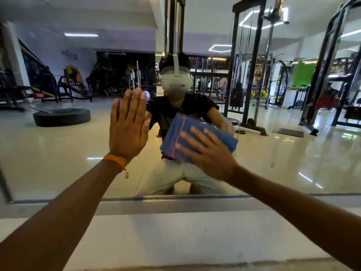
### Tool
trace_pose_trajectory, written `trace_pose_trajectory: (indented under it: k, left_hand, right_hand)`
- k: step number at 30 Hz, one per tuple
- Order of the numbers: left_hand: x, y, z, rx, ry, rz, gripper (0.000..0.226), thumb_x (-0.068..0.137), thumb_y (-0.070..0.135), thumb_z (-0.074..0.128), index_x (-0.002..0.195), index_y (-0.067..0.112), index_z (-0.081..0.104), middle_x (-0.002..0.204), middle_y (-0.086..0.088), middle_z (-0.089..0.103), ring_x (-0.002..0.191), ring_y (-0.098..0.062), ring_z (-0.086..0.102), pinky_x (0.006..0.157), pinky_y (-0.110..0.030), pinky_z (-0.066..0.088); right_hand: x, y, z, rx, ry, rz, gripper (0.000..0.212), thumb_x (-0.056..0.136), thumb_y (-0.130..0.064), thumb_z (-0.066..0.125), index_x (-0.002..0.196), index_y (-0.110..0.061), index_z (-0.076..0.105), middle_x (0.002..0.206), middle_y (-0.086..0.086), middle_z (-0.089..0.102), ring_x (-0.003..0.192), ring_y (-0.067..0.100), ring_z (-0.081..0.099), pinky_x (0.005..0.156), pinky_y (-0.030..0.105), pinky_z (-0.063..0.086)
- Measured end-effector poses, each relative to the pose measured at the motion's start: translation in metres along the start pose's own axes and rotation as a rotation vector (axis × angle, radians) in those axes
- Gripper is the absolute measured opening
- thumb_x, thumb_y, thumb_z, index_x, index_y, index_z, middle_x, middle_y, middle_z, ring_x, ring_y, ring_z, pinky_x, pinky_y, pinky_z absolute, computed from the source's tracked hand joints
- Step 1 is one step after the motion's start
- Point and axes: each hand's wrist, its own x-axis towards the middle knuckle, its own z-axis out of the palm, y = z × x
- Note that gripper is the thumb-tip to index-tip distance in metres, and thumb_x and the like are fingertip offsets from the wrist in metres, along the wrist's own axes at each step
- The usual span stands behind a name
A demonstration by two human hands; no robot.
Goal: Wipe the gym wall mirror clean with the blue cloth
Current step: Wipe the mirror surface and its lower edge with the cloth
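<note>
The gym wall mirror (58, 153) fills the view ahead and reflects a crouching person wearing a headset. A folded blue cloth (187, 130) with a red stripe lies flat against the glass at the centre. My right hand (207, 153) presses on the cloth with straight, spread fingers. My left hand (128, 126), with an orange thread band at the wrist, rests flat on the glass to the left of the cloth, fingers straight and pointing up.
A metal frame strip (175, 199) runs along the mirror's bottom edge, with a pale tiled ledge (175, 237) below it. The reflection shows a tyre on the floor at left and cable machines at right.
</note>
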Motion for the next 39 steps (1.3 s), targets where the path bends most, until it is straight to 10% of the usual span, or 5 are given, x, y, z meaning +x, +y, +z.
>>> trace_pose_trajectory:
  k: [11,17,24,30,39]
  left_hand:
    - [0.003,0.023,-0.011,-0.009,-0.008,-0.049,0.069,0.105,0.030,0.034,0.163,0.001,0.012,0.171,-0.019,0.009,0.159,-0.036,0.005,0.129,-0.056,0.005]
    - [0.022,0.068,-0.006,-0.060,-0.053,0.138,0.064,0.107,0.029,0.034,0.163,0.002,0.019,0.171,-0.018,0.012,0.159,-0.036,0.010,0.128,-0.058,0.010]
    - [0.030,0.149,0.027,-0.060,-0.027,0.031,0.063,0.107,0.034,0.034,0.164,0.010,0.022,0.171,-0.015,0.012,0.158,-0.040,0.009,0.128,-0.057,0.006]
    - [0.027,0.152,0.037,-0.011,-0.008,0.015,0.067,0.108,0.040,0.034,0.165,0.011,0.015,0.171,-0.018,0.011,0.157,-0.045,0.011,0.126,-0.061,0.009]
    - [0.028,0.156,0.037,0.026,0.007,-0.001,0.065,0.108,0.041,0.026,0.163,0.007,0.017,0.169,-0.023,0.015,0.155,-0.049,0.013,0.125,-0.065,0.010]
  right_hand:
    - [-0.004,0.081,-0.024,0.016,0.217,0.566,0.063,0.106,-0.028,0.056,0.162,-0.023,0.027,0.169,0.018,0.024,0.156,0.042,0.017,0.129,0.047,-0.007]
    - [-0.114,0.013,0.007,0.009,-0.115,-0.056,0.091,0.092,-0.034,0.070,0.164,-0.029,0.015,0.170,0.007,0.018,0.158,0.032,0.007,0.129,0.052,0.005]
    - [-0.124,0.099,-0.015,0.059,0.262,1.086,0.056,0.111,-0.036,0.033,0.164,-0.023,0.021,0.170,0.017,0.019,0.159,0.034,0.005,0.128,0.056,0.007]
    - [-0.139,0.033,0.009,0.109,0.057,0.324,0.052,0.111,-0.038,0.038,0.160,-0.026,0.030,0.170,0.006,0.018,0.160,0.030,0.006,0.129,0.050,0.009]
    - [-0.139,0.069,0.003,0.134,0.200,0.855,0.059,0.109,-0.036,0.039,0.163,-0.022,0.021,0.171,0.012,0.014,0.159,0.037,0.009,0.129,0.052,0.005]
